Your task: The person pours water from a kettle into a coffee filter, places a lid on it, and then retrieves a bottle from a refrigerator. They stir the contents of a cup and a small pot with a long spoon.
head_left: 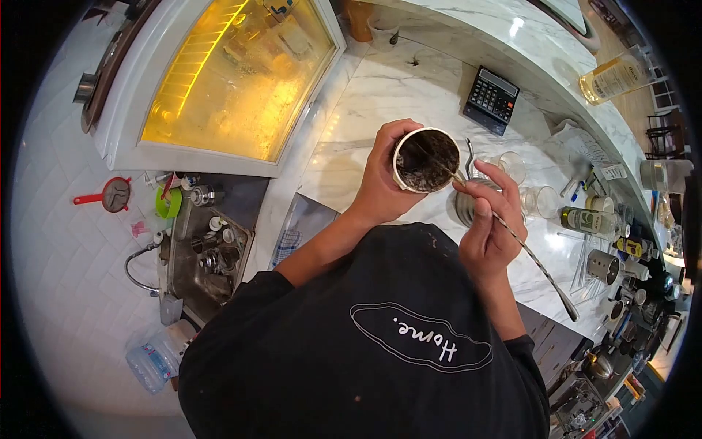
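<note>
A white-rimmed cup [426,183] with dark, crumbly stuff inside is tilted so that its mouth faces the camera. My left hand [380,175] wraps round its left side. A long metal spoon with a twisted shaft [540,269] is pinched in my right hand [493,219], to the right of the cup. One end of the spoon reaches the cup's right rim, and the other, a teardrop-shaped end, points down to the right. Behind my right hand a metal vessel [463,211] is partly hidden.
On the marble counter [365,102] lies a black calculator [492,99]. Clear glasses [542,201] and a labelled bottle [587,220] stand at the right. A lit glass-door cabinet [241,80] is at the upper left, above a metal sink [197,256].
</note>
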The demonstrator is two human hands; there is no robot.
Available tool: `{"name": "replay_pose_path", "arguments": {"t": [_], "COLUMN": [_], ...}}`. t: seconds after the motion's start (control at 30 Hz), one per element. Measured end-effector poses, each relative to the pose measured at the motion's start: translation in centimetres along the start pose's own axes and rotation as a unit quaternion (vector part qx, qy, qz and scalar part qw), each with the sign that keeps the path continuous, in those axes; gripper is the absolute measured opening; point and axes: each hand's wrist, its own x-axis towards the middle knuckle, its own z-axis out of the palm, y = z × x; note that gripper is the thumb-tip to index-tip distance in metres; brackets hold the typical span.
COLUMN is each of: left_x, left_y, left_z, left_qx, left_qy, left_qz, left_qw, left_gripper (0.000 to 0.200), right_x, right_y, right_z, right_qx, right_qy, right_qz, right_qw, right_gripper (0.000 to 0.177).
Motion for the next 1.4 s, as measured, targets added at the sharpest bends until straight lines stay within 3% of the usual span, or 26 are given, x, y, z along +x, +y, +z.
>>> {"name": "replay_pose_path", "arguments": {"t": [0.2,0.7,1.1,1.4], "left_x": [-0.3,1.1,1.9,1.0], "left_y": [0.3,0.3,1.4,0.5], "left_z": [-0.3,-2.3,-3.4,-2.7], "left_qx": [-0.024,0.053,0.023,0.0], "left_qy": [-0.008,-0.059,-0.102,-0.063], "left_qz": [-0.015,0.114,0.12,0.093], "left_qw": [1.0,0.99,0.987,0.994], "left_gripper": [0.091,0.087,0.085,0.085], "right_x": [-0.1,1.0,1.6,0.8], "right_y": [-0.2,-1.3,-1.4,-1.2], "right_z": [-0.4,-1.8,-1.7,-0.3], "right_qx": [0.013,0.008,0.009,0.033], "right_qy": [-0.03,-0.041,-0.054,-0.007], "right_qz": [-0.024,-0.033,-0.034,0.009], "right_qw": [0.999,0.999,0.998,0.999], "right_gripper": [0.009,0.009,0.01,0.018]}}
